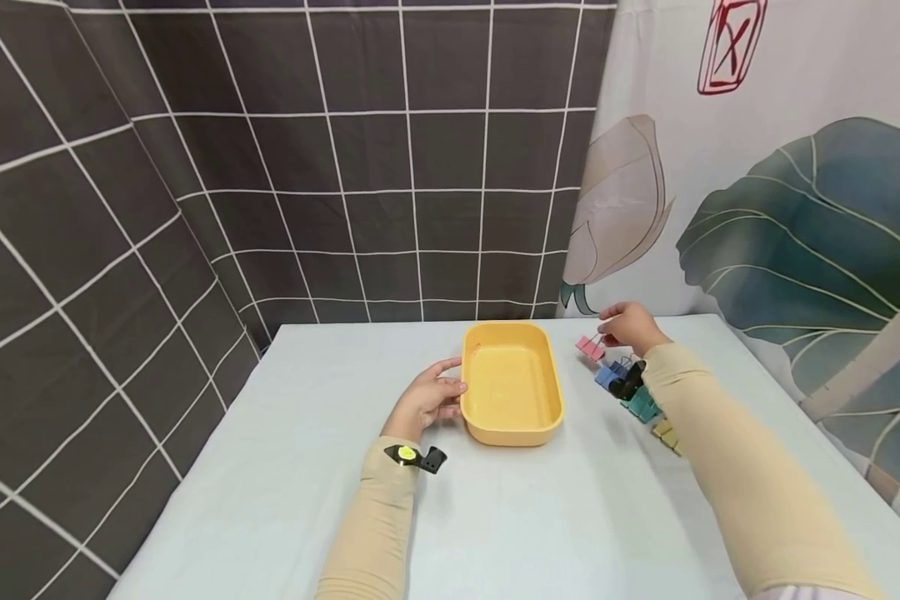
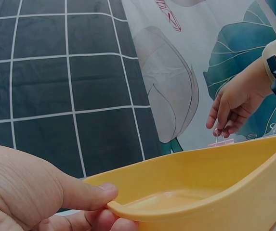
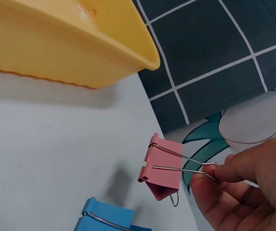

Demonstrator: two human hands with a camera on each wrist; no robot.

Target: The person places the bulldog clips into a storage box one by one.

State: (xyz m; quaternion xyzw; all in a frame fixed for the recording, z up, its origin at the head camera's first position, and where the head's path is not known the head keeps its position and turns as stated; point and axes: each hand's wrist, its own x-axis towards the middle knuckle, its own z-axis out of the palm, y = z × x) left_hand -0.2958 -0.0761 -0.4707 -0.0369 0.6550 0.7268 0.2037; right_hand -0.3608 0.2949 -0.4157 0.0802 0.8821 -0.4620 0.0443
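My left hand (image 1: 425, 398) pinches the left rim of a yellow plastic basin (image 1: 512, 385), thumb over the edge and fingers beneath in the left wrist view. With thumb and fingertips, my right hand (image 1: 630, 327) holds a pink binder clip (image 3: 164, 166) by one wire handle. That clip hangs to the right of the basin, and its second handle points down. A blue binder clip (image 3: 108, 215) lies close by, below it in the right wrist view. Farther along the row are a teal binder clip (image 1: 641, 405) and a yellow binder clip (image 1: 667, 435), partly behind my right sleeve.
A white-covered table (image 1: 285, 500) carries the basin and clips. Behind it hangs a dark cloth with white grid lines (image 1: 367, 150), which also runs along the left. A white curtain with leaf prints (image 1: 810, 225) is at the back right.
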